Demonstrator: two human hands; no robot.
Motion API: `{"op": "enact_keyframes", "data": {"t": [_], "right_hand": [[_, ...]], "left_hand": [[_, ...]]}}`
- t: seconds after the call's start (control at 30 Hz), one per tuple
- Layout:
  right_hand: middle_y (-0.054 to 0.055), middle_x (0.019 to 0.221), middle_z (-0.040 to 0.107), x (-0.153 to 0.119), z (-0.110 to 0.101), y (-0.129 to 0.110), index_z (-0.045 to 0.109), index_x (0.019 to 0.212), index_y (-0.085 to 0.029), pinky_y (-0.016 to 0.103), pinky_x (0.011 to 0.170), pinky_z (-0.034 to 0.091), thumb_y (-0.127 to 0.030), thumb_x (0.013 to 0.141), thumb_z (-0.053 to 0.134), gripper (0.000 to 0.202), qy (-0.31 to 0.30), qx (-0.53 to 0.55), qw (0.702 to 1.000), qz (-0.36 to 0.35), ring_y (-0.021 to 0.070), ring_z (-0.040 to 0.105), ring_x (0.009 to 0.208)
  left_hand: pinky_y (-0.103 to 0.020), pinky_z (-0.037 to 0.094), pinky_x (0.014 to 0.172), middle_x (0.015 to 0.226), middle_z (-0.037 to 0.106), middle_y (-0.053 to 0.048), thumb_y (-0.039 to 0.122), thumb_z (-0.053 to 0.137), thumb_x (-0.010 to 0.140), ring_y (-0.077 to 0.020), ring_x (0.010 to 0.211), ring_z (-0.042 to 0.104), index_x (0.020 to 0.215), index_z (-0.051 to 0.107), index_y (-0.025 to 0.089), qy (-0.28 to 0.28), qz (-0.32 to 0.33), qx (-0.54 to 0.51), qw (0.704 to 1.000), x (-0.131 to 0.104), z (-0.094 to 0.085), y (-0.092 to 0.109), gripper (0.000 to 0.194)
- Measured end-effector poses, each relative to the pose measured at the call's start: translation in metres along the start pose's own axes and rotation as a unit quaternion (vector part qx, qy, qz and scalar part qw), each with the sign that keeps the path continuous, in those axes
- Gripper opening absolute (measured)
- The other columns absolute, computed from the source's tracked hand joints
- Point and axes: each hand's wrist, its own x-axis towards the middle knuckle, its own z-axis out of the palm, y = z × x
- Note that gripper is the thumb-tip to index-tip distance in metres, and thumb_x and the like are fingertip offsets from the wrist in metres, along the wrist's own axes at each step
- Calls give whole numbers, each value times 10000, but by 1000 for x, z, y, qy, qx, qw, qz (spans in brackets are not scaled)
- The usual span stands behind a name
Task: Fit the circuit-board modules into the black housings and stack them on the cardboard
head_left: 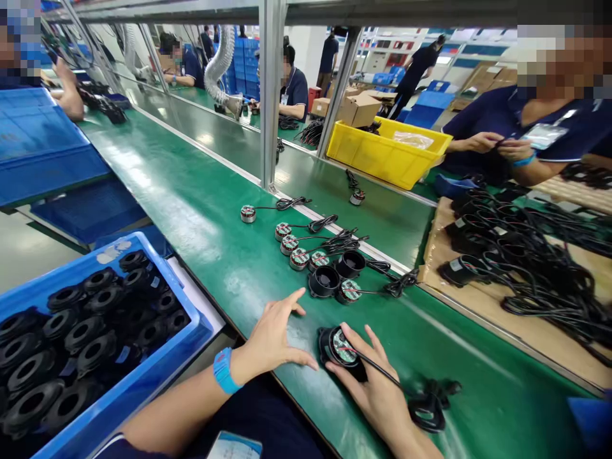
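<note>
Head view: the left hand [270, 336] hangs over the green bench [191, 210], thumb and fingers wide apart, while the right hand [373, 379] clasps a wired circuit-board unit [343, 347].

saw a long green workbench [157, 167] stretching away, splashed with bright glare [187, 207]! met a metal post [271, 95] standing at its far edge, caught a ridged silver duct [220, 60] curving down beyond, spotted a white pillar [312, 58] farther back, and pale floor [16, 239] at left!
</note>
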Motion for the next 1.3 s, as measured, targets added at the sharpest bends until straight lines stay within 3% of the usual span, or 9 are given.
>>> {"op": "enact_keyframes", "data": {"t": [0.13,0.3,0.47,0.6,0.8,0.93,1.1,1.2,1.3], "right_hand": [[123,1313,691,-4,-9,4,307,1585,-266,627,1122,451,-276,925,703,769,91,-22,995,27,309,687,1185],[103,1266,720,-7,-16,7,341,1575,-283,583,1028,551,-419,978,607,667,13,-52,998,37,318,701,1156],[131,1349,668,-13,-22,8,240,1611,-277,621,1092,476,-382,940,673,805,127,-41,985,108,340,654,1231],[79,1310,700,-11,-19,15,335,1576,-307,527,988,590,-477,934,656,738,7,-59,992,110,336,653,1235],[128,1392,639,-21,-17,21,259,1603,-268,608,1047,521,-411,937,660,791,129,-44,980,147,355,602,1298],[61,1330,690,-21,-12,26,445,1505,-310,557,969,592,-479,910,681,662,30,-57,987,148,369,592,1306],[111,1390,643,-19,-15,26,324,1566,-263,625,1120,452,-434,935,660,735,111,-49,978,171,348,524,1381],[85,1382,654,-18,-14,25,389,1530,-292,565,1021,561,-456,924,670,688,46,-52,984,163,343,596,1309],[72,1350,677,-17,-15,23,393,1523,-290,574,1072,526,-455,927,668,676,30,-56,984,168,328,599,1309]], "left_hand": [[-487,413,1073,1257,640,-83,648,918,517,-314,1159,587,1583,243,299,4,-27,-12,1000,-1,0,-1,1309],[-481,389,1089,1248,646,-66,625,913,565,-306,1170,573,1569,265,308,-1,-25,-4,1000,-1,-2,1,1236],[-473,394,1079,1232,649,-57,611,897,616,-299,1170,570,1564,256,319,1,-37,-14,999,-2,-3,2,1181],[-483,385,1089,1226,655,-50,592,905,620,-298,1160,577,1561,265,323,1,-33,-2,999,0,-3,1,1170],[-478,414,1072,1206,668,-46,598,895,635,-299,1152,588,1563,266,334,10,-45,-5,999,0,-2,-2,1152],[-503,392,1095,1201,675,-51,577,904,635,-310,1160,587,1560,284,318,1,-43,6,999,1,-2,-2,1143],[-510,382,1099,1199,670,-53,567,872,689,-306,1173,595,1570,232,324,15,-47,-13,999,-1,-2,-9,1116],[-504,383,1091,1188,674,-58,563,857,706,-304,1171,604,1571,219,305,22,-40,-25,999,-1,-3,-11,1105],[-511,389,1077,1184,676,-73,566,843,716,-313,1164,610,1565,234,283,15,-50,-27,998,-1,-4,-10,1082]]}}
